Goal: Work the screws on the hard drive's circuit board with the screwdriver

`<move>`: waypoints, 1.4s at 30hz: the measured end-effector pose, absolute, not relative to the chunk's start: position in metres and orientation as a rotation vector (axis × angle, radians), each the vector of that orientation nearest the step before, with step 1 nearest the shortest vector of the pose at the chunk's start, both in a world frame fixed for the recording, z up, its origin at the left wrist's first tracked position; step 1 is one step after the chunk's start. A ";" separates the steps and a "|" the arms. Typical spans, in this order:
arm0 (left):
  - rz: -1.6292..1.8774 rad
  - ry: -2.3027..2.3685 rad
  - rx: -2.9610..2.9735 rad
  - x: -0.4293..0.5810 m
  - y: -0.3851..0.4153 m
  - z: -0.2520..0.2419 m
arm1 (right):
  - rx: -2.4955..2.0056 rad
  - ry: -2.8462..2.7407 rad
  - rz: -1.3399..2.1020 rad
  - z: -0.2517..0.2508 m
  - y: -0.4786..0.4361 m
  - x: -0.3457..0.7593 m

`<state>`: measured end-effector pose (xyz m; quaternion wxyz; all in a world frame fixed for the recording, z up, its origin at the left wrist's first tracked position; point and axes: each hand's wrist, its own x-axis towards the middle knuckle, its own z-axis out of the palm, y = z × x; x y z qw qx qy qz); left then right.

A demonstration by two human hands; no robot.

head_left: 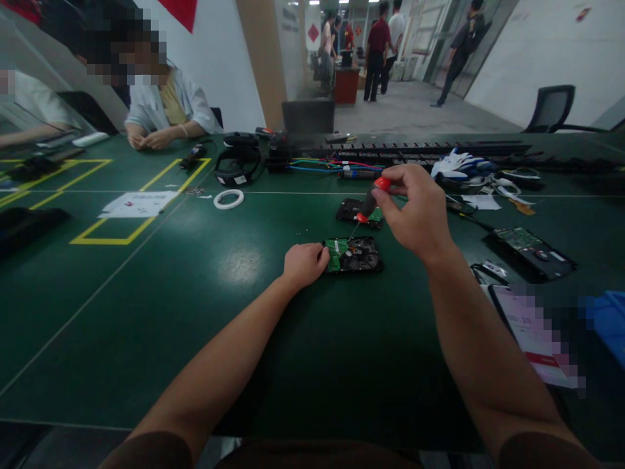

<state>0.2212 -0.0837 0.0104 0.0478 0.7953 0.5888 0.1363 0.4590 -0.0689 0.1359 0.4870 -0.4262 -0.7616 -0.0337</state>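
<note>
A black hard drive (pixel 360 255) lies on the green table, with a green circuit board (pixel 336 253) at its left end. My left hand (pixel 305 262) is closed against the drive's left edge, gripping the board end. My right hand (pixel 415 210) is raised above the drive, fingers pinched on a red and black screwdriver (pixel 370 203) whose tip points down at the board. A second black drive (pixel 359 212) lies just behind. A few tiny screws (pixel 303 230) lie to the left of the drives.
Another drive (pixel 533 252) rests at the right, near a phone (pixel 532 335) and blue object (pixel 608 322). Cables (pixel 322 166), black goggles (pixel 238 166), a white ring (pixel 228 199), white gloves (pixel 456 166) and a paper (pixel 139 204) lie farther back. A seated person (pixel 163 107) works at far left.
</note>
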 end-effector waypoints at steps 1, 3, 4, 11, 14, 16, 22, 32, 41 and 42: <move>0.418 1.797 2.424 0.221 -0.084 0.010 | -1.038 -1.832 -0.061 0.135 -0.068 0.459; 0.421 1.795 2.424 0.221 -0.084 0.010 | -1.045 -1.812 -0.032 0.135 -0.068 0.459; 0.421 1.794 2.424 0.221 -0.084 0.010 | -1.048 -1.816 -0.028 0.135 -0.068 0.459; 0.411 1.803 2.417 0.222 -0.084 0.010 | -1.038 -1.887 -0.055 0.136 -0.072 0.457; 0.409 1.807 2.417 0.222 -0.084 0.011 | -1.064 -1.850 -0.051 0.133 -0.069 0.458; 0.408 1.806 2.419 0.222 -0.084 0.011 | -1.076 -1.817 -0.037 0.132 -0.067 0.458; 0.407 1.806 2.425 0.222 -0.083 0.009 | -1.068 -1.854 -0.083 0.135 -0.071 0.457; 0.413 1.807 2.433 0.221 -0.085 0.010 | -1.094 -1.891 -0.113 0.136 -0.071 0.459; 0.401 1.823 2.429 0.222 -0.083 0.010 | -1.040 -1.902 -0.059 0.136 -0.070 0.459; 0.402 1.823 2.430 0.222 -0.083 0.009 | -1.046 -1.889 -0.043 0.136 -0.070 0.459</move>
